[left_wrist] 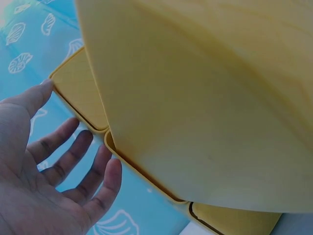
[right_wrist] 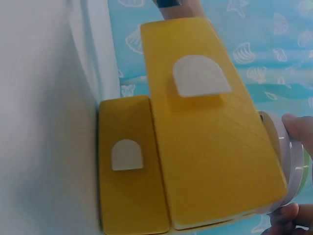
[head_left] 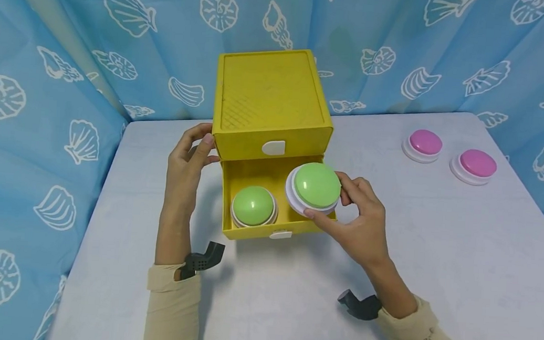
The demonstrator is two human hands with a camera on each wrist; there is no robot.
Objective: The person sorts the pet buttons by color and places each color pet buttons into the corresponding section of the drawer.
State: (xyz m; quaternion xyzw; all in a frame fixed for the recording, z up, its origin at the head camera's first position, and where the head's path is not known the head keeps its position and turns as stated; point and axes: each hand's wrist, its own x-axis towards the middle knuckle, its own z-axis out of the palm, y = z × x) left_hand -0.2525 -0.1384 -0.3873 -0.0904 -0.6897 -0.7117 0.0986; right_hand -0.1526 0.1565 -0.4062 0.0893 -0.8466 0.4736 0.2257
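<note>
A yellow drawer chest (head_left: 268,93) stands at the back of the table, its middle drawer (head_left: 250,234) pulled out. In the drawer's left part sits a green dome push button (head_left: 252,205) on a white base. My right hand (head_left: 363,226) grips a second green push button (head_left: 318,185) by its white rim, tilted over the drawer's right part. The right wrist view catches that button's white base (right_wrist: 295,164) only partly, behind the drawer. My left hand (head_left: 187,166) touches the chest's left side; in the left wrist view its fingers (left_wrist: 62,169) are loosely spread.
Two pink push buttons (head_left: 425,142) (head_left: 477,163) on white bases stand at the table's back right. A closed bottom drawer (right_wrist: 129,196) lies under the pulled-out one. Blue shell-patterned curtains (head_left: 167,41) border the white table (head_left: 262,306) at the back and sides.
</note>
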